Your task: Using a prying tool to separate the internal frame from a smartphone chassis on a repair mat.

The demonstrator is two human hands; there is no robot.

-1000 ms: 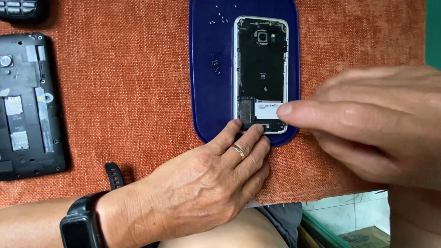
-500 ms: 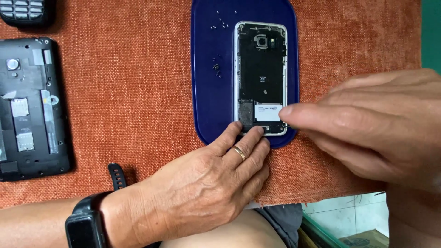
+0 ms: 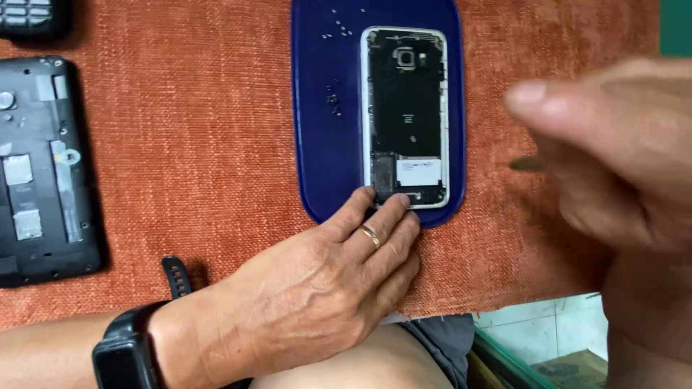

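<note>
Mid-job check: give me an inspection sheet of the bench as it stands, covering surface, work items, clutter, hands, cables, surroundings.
Surface: orange woven cloth covering the bench.
Job's things: opened phone, back cover off, lying on a dark blue mat; tiny loose screws on the mat beside it.
Clutter: second opened black device at the left edge; keypad phone at top left, partly cut off.
Hands: left hand, ring on one finger, fingertips on the phone's lower end; right hand blurred, lifted off to the right; whether it holds anything cannot be told.
Cables: nothing seen.
Surroundings: tiled floor below the bench edge; black wristwatch on the left wrist.
</note>
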